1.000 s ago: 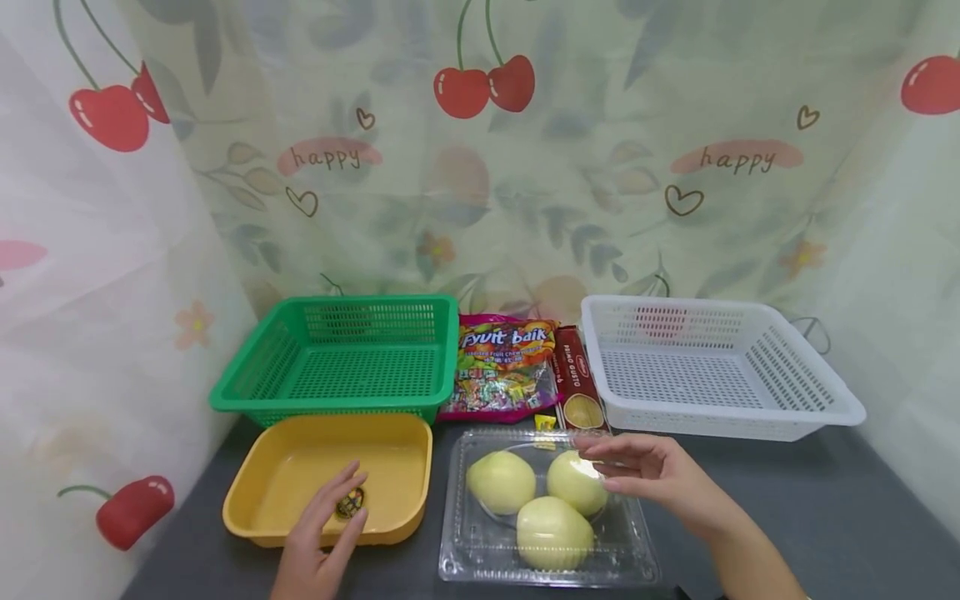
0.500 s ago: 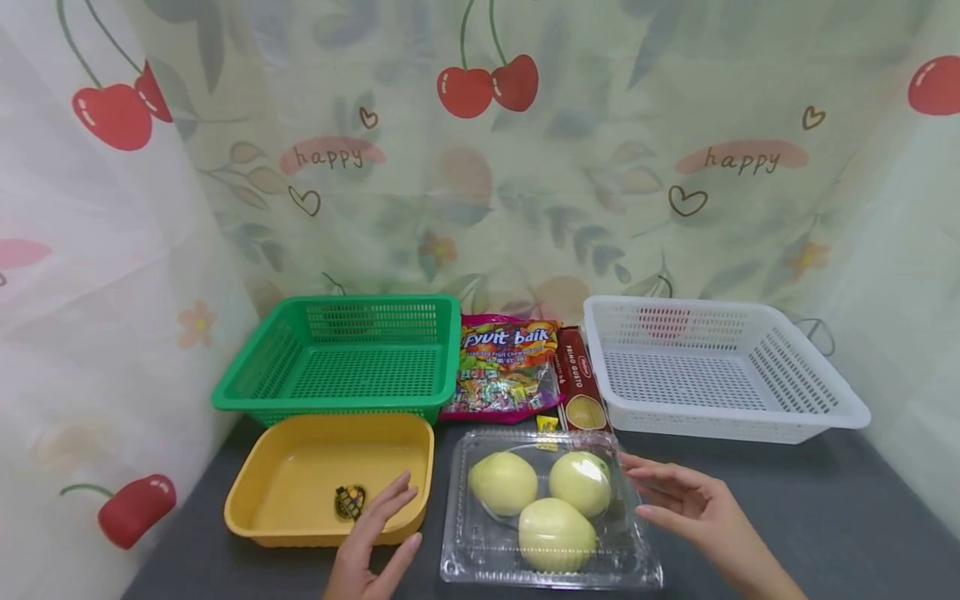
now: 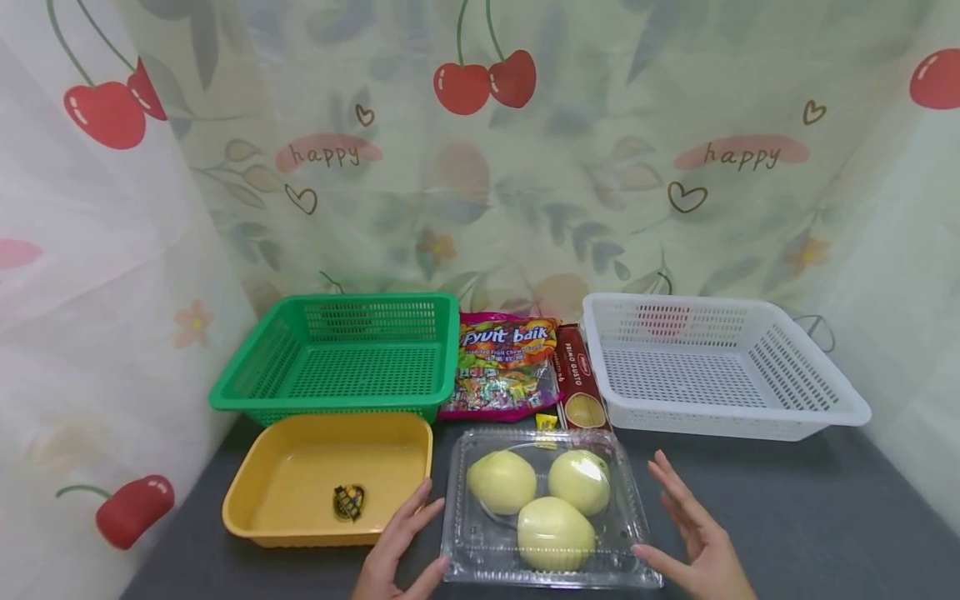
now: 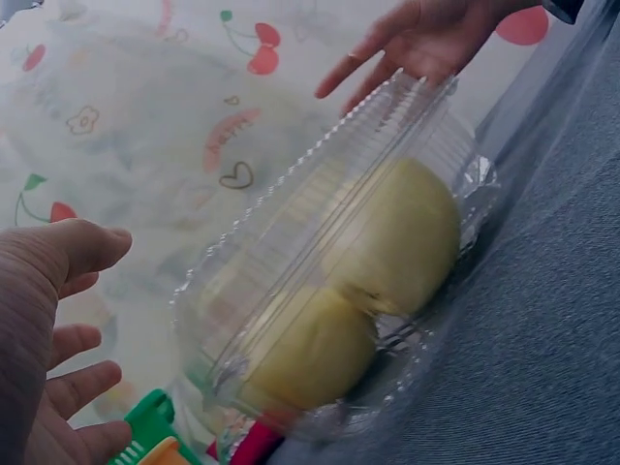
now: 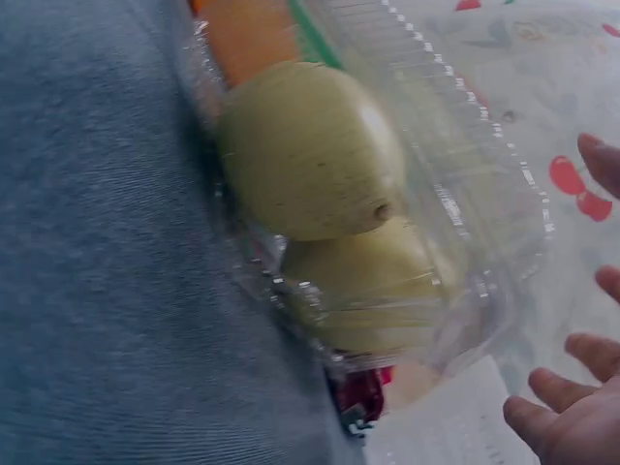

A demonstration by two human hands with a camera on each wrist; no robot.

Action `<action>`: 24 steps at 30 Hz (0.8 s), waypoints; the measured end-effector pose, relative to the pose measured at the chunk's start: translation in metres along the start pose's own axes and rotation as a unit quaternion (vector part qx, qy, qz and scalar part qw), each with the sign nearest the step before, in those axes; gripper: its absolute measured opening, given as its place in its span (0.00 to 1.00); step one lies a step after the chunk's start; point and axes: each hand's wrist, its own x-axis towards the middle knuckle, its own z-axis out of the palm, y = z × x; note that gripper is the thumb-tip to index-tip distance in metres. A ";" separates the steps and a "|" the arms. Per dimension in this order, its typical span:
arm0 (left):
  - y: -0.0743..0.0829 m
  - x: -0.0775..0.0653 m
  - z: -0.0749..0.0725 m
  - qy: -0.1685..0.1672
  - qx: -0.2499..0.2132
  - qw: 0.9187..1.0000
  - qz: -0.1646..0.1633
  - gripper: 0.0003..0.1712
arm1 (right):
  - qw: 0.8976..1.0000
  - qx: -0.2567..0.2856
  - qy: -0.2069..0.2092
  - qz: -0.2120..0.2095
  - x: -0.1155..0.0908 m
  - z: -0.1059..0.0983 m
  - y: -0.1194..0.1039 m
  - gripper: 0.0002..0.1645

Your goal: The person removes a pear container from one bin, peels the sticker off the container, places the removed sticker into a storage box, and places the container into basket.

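A clear plastic clamshell box (image 3: 468,533) stands on the dark table, holding three pale yellow-green round fruits (image 3: 555,533). Beside its left edge is my left hand (image 3: 393,546), fingers spread, the thumb tip close to the box's front left corner. My right hand (image 3: 697,533) is spread at the other side, its thumb overlapping the right rim in the head view; contact cannot be told there. Both wrist views show a gap between hand and box. In the left wrist view, the right hand (image 4: 436,39) appears beyond the lid.
A yellow basin (image 3: 300,475) with a small dark-and-yellow item (image 3: 348,502) stands left of the box. Behind are a green basket (image 3: 337,400), a candy bag (image 3: 506,367), a red spaghetti box (image 3: 577,367), a small yellow packet (image 3: 546,422) and a white basket (image 3: 720,421).
My left hand has moved right, from over the yellow basin to the clamshell box's left side. My right hand has moved from above the box to its right side. The box stays put.
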 end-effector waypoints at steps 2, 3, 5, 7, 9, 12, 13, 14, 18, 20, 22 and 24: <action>0.000 -0.001 0.003 -0.006 -0.002 1.000 0.004 0.34 | 1.000 -0.016 -0.004 0.000 -0.004 0.003 0.003 0.52; 0.000 -0.001 0.005 -0.008 -0.003 1.000 0.007 0.33 | 1.000 -0.026 -0.004 0.004 -0.007 0.004 0.005 0.53; 0.001 -0.003 0.008 -0.006 0.001 1.000 0.005 0.33 | 0.999 -0.042 -0.005 0.014 -0.010 0.008 0.006 0.53; 0.000 -0.004 0.012 0.002 0.007 1.000 0.010 0.32 | 0.998 -0.053 -0.011 0.022 -0.013 0.011 0.007 0.53; 0.000 -0.005 0.015 0.008 0.012 1.000 0.004 0.31 | 0.997 -0.065 -0.014 0.041 -0.015 0.015 0.005 0.52; -0.001 -0.006 0.019 0.014 0.007 1.000 0.006 0.30 | 0.993 -0.082 -0.017 0.088 -0.016 0.020 0.002 0.50; 0.000 -0.006 0.020 0.013 0.003 1.000 0.001 0.30 | 0.990 -0.084 -0.018 0.108 -0.016 0.022 0.001 0.50; 0.001 -0.007 0.021 0.009 0.000 1.000 -0.007 0.29 | 0.988 -0.085 -0.018 0.125 -0.016 0.023 0.000 0.49; 0.007 -0.006 0.022 -0.010 -0.028 0.999 -0.044 0.25 | 0.985 -0.086 -0.009 0.150 -0.016 0.026 -0.002 0.45; 0.009 -0.005 0.022 -0.028 -0.035 0.997 -0.064 0.23 | 0.988 -0.089 0.000 0.129 -0.016 0.027 0.000 0.41; 0.011 -0.005 0.022 -0.039 -0.047 0.995 -0.083 0.21 | 0.991 -0.087 0.006 0.098 -0.017 0.026 0.003 0.36; 0.012 -0.005 0.023 -0.048 -0.056 0.992 -0.104 0.20 | 0.994 -0.082 0.007 0.068 -0.017 0.025 0.006 0.32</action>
